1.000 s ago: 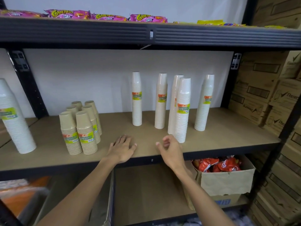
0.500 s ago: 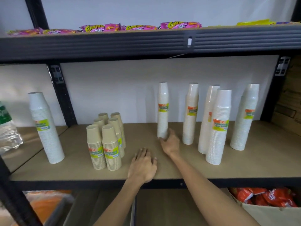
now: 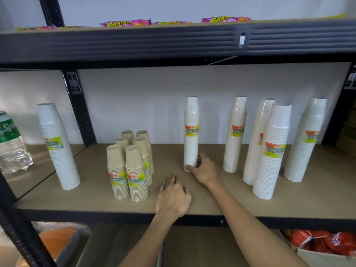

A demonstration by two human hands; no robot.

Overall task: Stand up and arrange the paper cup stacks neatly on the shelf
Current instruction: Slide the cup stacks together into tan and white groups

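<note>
On the brown shelf board a slim white cup stack stands upright mid-shelf, and my right hand grips its base. My left hand rests flat on the board near the front edge, holding nothing. Several short tan cup stacks cluster to the left. To the right stand a cream stack, another cream stack, a wide white stack in front of it, and a white stack at the far right. One more white stack stands at the left end.
A black upright post divides the shelf at the left, with a water bottle beyond it. Pink snack bags lie on the upper shelf. Below at right, a box holds red packets.
My right hand has reached in from the front edge and taken hold of the slim white stack's base. My left hand stays on the board. The view has shifted left and closer.
</note>
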